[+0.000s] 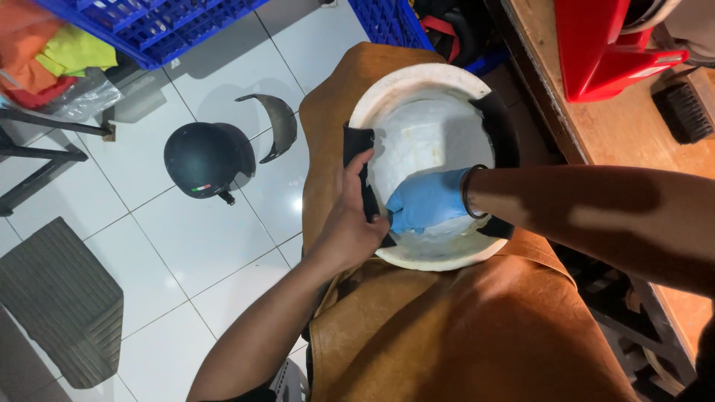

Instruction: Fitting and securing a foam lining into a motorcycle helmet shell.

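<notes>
Now, shell: white helmet shell (pixel 428 134) lies upside down on the brown apron (pixel 462 335) over the lap.
Left hand: left hand (pixel 350 219) grips the shell's left rim, fingers (pixel 357 167) closed over the black trim (pixel 356 141).
Right hand: right hand (pixel 424 202) holds a blue cloth pressed inside the shell, fingers wrapped in it.
Floor: black helmet (pixel 202 158) and dark visor (pixel 277 123) lie on white tiles, left.
Counter: red bin (pixel 603 48) and brush (pixel 685 112), far right.

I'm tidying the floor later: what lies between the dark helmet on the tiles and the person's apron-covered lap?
In the head view, a detached dark curved visor lies on the white tiles between the dark helmet and the brown apron.
</notes>
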